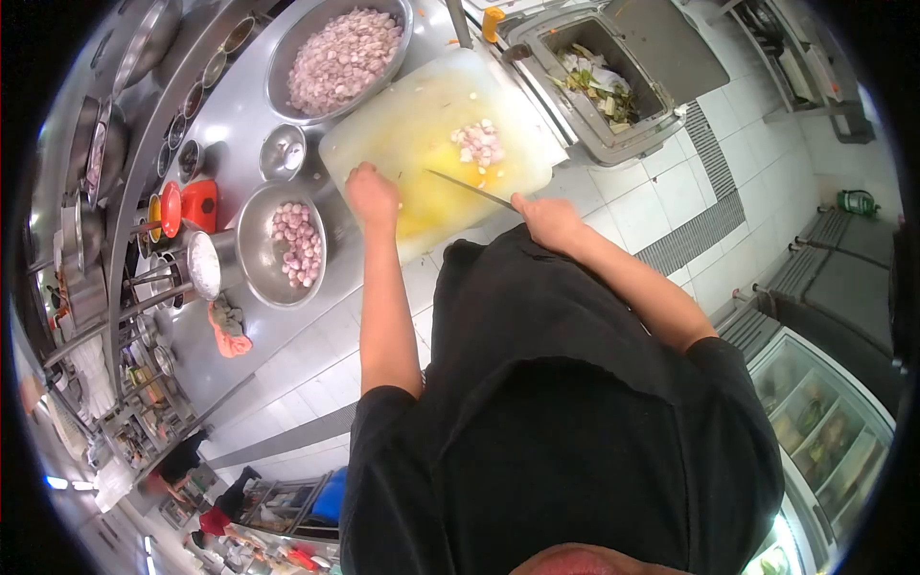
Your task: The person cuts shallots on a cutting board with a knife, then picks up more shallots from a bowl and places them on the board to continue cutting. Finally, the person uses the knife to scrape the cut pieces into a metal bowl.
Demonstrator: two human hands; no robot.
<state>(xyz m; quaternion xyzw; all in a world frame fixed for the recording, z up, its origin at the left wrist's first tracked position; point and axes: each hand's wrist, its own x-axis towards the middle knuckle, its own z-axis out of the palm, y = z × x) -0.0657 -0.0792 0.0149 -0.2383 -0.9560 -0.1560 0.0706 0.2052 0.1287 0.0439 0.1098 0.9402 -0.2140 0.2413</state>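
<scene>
My right hand [551, 223] is wrapped round the handle of a knife [472, 189], whose blade points left across the cutting board [374, 139]. The board is pale with a yellow stain. Over its left part, my left hand [372, 195] is closed, fingers curled; what they hold, if anything, is hidden. A small pile of chopped shallots [478, 143] lies on the right side of the board, a few loose bits around it. Left of my left hand stands a steel bowl [251, 251] with whole peeled shallots [296, 244].
A large basin [406, 29] of chopped shallots [345, 61] and a small steel bowl [284, 151] stand beyond the board. Right of it is a grey bin [628, 144] with vegetable scraps. An orange cloth [228, 335] lies on the steel counter [196, 374], near red containers [199, 205].
</scene>
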